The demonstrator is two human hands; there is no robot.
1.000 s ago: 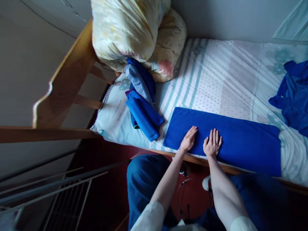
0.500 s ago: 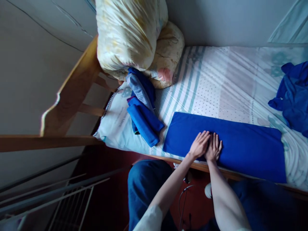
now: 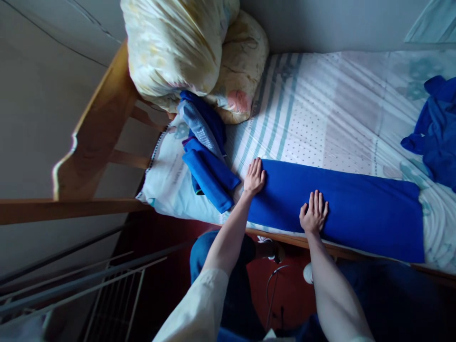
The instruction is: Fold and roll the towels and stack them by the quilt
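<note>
A long folded blue cloth (image 3: 359,209) lies flat along the near edge of the bed (image 3: 320,109). My left hand (image 3: 254,176) rests open and flat on the cloth's left end, fingers pointing away from me. My right hand (image 3: 314,212) lies open and flat on the cloth nearer its middle, fingers slightly spread. Neither hand grips anything.
A stack of folded blue clothes (image 3: 208,164) sits left of the cloth, by a yellowish bundled duvet (image 3: 178,42) and pillow (image 3: 242,71). A crumpled blue garment (image 3: 434,133) lies at the right. A wooden headboard (image 3: 96,128) is at left, a metal rack (image 3: 89,294) below.
My left hand slid left from beside my right hand to the cloth's left end. My right hand stayed in place on the cloth.
</note>
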